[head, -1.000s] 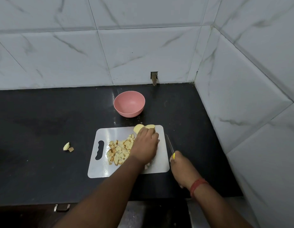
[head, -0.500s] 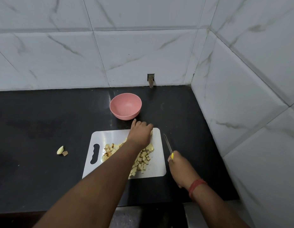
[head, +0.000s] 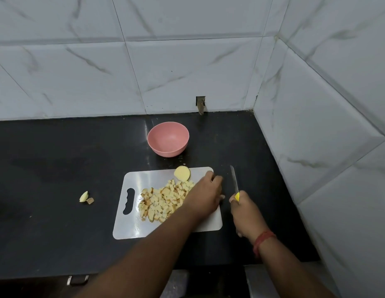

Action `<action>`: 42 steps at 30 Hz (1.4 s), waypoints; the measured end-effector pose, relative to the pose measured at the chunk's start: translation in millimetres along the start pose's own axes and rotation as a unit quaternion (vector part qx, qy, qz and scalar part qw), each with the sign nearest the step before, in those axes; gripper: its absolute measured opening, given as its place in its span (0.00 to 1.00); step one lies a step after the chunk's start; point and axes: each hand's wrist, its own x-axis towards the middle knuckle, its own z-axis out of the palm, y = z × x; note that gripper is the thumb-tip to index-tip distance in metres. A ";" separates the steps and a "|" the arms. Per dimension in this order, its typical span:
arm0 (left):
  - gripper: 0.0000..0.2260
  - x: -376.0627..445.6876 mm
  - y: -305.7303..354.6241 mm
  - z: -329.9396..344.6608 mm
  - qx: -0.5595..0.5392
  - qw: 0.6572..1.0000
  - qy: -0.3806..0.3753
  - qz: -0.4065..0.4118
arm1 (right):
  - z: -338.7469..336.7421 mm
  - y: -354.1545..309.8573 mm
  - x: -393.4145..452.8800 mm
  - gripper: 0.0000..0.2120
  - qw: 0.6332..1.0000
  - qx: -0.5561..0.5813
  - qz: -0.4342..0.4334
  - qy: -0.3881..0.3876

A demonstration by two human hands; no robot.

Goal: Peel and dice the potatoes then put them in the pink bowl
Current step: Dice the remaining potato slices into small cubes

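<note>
Head view, looking down at black countertop (head: 58, 211) in a corner of white marble-look wall tiles (head: 187, 72).

White cutting board (head: 131, 229) lies flat on counter, handle slot at its left end. On it: pile of diced potato (head: 161, 201), pale yellow cubes w/ some browned faces, spread over the board's middle. One bigger uncut potato piece (head: 182, 173), rounded, cut face up, sits at far edge of board, just touching the pile's far side.

Left hand (head: 205, 195) reaches across from bottom centre, palm down on right part of board, right against the dice pile. Fingers look loosely curved, fingertips at the board's far right corner; whether they hold any cubes underneath – can't tell, back of hand hides it.

Right hand (head: 245, 214) is off the board, just to its right, over bare counter. It's wrapped around the yellow handle of a knife (head: 234, 179); blade points away from the person, toward the back wall, roughly parallel to board's right edge & apart from it. Red thread band (head: 262, 241) on that wrist.

Pink bowl (head: 168, 139) stands upright on counter beyond the board, near its far edge, nothing seen inside.

Two small potato scraps (head: 86, 197) lie on counter well left of board, touching each other – one pale wedge, one brownish bit.

Small rusty fitting (head: 200, 105) in wall tile behind bowl. Metal drawer handle (head: 77, 279) shows below counter edge.
</note>
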 end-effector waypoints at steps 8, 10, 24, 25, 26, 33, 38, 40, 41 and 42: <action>0.21 -13.4 -21.2 7.0 0.070 0.997 0.016 0.037 | 6.6 5.3 -0.9 0.08 1.000 0.007 0.003 -0.002; 0.20 -16.8 -25.5 6.0 0.076 0.996 0.015 0.049 | 6.9 6.7 -0.5 0.08 1.000 0.005 0.009 -0.002; 0.17 5.8 16.4 3.5 0.220 0.968 -0.082 0.094 | 3.8 6.4 7.1 0.07 0.996 0.052 -0.007 0.069; 0.15 8.4 19.2 3.2 0.233 0.964 -0.088 0.088 | 3.6 6.7 7.1 0.07 0.996 0.057 -0.009 0.070; 0.14 10.8 20.7 2.4 0.241 0.963 -0.089 0.085 | 3.1 7.1 6.8 0.07 0.996 0.060 -0.011 0.071; 0.11 25.1 4.9 -13.4 0.153 0.987 0.029 -0.041 | -5.9 15.3 4.1 0.09 0.994 0.080 -0.021 0.071; 0.10 38.7 -13.0 -29.8 0.132 0.976 -0.041 -0.170 | -8.4 19.6 4.8 0.08 0.995 0.076 -0.020 0.061; 0.12 40.7 -18.6 -30.0 0.141 0.974 -0.053 -0.171 | -8.2 20.8 4.7 0.08 0.996 0.071 -0.023 0.057; 0.12 41.0 -20.7 -30.0 0.144 0.974 -0.051 -0.167 | -8.1 21.0 4.8 0.08 0.996 0.070 -0.024 0.056; 0.13 40.6 -22.6 -29.9 0.148 0.974 -0.047 -0.164 | -7.8 21.2 4.8 0.08 0.996 0.070 -0.024 0.055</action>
